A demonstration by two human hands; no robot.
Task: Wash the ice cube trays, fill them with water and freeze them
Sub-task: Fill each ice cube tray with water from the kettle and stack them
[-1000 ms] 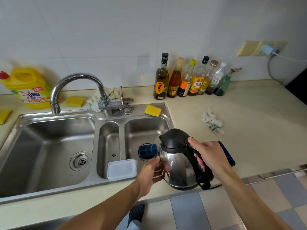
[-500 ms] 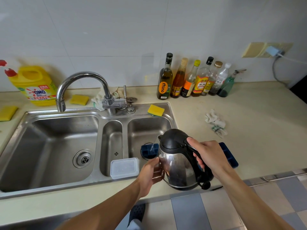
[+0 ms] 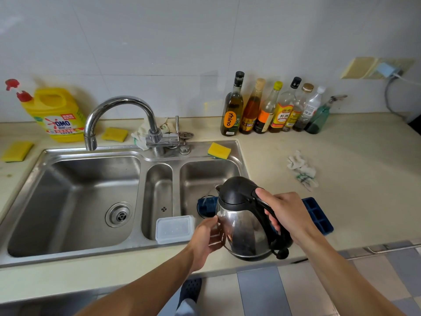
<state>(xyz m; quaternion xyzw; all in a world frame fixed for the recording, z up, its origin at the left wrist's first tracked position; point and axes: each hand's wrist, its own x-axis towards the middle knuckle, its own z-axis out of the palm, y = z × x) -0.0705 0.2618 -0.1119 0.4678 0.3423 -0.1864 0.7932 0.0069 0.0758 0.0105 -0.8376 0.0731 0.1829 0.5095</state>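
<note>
Right hand point(image 3: 282, 215): fingers wrapped round handle of one black-lidded steel kettle point(image 3: 243, 229). Left hand point(image 3: 206, 238): loose fingers touching its side. Two blue ice cube trays: basin tray point(image 3: 208, 205) in right sink basin point(image 3: 209, 176), counter tray point(image 3: 317, 215) behind right hand.

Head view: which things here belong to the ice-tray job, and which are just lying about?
In the job: kettle, gripped by the right hand, left hand on its side; blue tray in the sink; blue tray on the counter.
Lying about: sponges, detergent jug, bottles, rag.
</note>
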